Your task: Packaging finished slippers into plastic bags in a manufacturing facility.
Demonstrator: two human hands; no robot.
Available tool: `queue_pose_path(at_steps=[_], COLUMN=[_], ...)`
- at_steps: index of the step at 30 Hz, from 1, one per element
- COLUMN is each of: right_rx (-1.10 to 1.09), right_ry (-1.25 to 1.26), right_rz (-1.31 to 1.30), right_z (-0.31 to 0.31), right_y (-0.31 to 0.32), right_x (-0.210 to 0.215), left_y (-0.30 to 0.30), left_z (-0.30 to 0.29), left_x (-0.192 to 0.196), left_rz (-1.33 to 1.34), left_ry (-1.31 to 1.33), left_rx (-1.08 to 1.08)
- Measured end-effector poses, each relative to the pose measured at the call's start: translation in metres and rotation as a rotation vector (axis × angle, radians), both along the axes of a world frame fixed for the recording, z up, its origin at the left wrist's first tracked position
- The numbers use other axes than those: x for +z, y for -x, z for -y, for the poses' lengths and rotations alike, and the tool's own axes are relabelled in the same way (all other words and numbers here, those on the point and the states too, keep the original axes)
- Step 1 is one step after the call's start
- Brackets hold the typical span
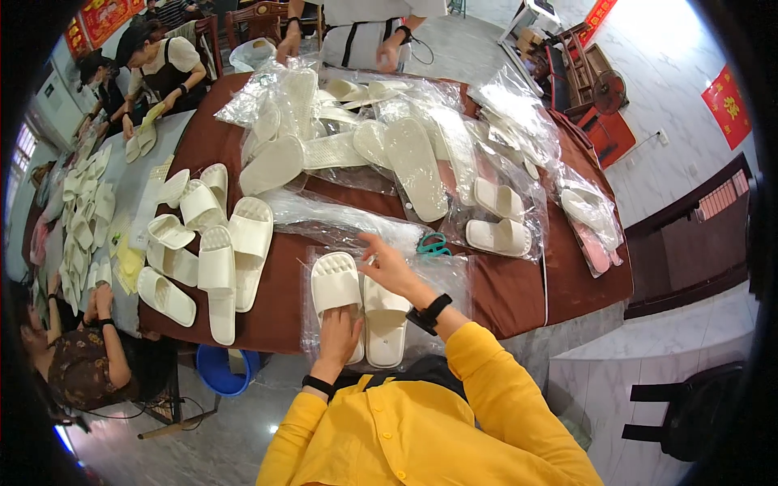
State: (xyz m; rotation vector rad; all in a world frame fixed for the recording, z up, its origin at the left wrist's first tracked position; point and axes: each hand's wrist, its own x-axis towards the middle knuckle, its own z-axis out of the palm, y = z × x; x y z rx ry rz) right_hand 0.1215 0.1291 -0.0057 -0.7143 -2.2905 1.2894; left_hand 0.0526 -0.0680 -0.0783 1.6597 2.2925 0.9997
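Note:
A pair of cream slippers lies side by side on a clear plastic bag (438, 324) in front of me. My left hand (336, 338) is at the left slipper (334, 279). Its fingers reach into the foot opening, and the strap partly hides their tips. Over the toe end of the right slipper (386, 328), my right hand (389, 266) has its thumb and fingers apart, with nothing seen between them. Teal-handled scissors (433, 245) lie just beyond, beside a flat stack of clear plastic bags (348, 217).
Loose cream slippers (215, 259) cover the brown cloth (279, 320) at left. Bagged slippers (413, 166) pile up ahead. A blue bucket (225, 373) stands below the left edge. Co-workers' hands (389, 55) show across the table, and more people sit at the left table.

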Motion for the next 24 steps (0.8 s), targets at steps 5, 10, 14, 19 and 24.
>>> queue_pose_path(at_steps=[5, 10, 14, 19, 24], right_rx=[0.309, 0.483, 0.361, 0.391, 0.369], right_ry=[-0.212, -0.290, -0.220, -0.113, -0.184], right_rz=[0.227, 0.351, 0.194, 0.111, 0.016], right_z=[0.009, 0.034, 0.030, 0.017, 0.022], right_y=[0.048, 0.072, 0.072, 0.044, 0.014], right_x=[-0.024, -0.017, -0.016, 0.003, 0.009], left_y=[0.001, 0.005, 0.009, 0.028, 0.052], left_z=[-0.001, 0.003, 0.006, 0.027, -0.015], left_x=[0.000, 0.001, 0.009, 0.031, 0.061], left_rz=[0.059, 0.049, 0.136, 0.266, 0.616], left_ry=[0.133, 0.092, 0.119, -0.212, -0.318], left_rx=[-0.032, -0.020, -0.043, 0.036, 0.314])
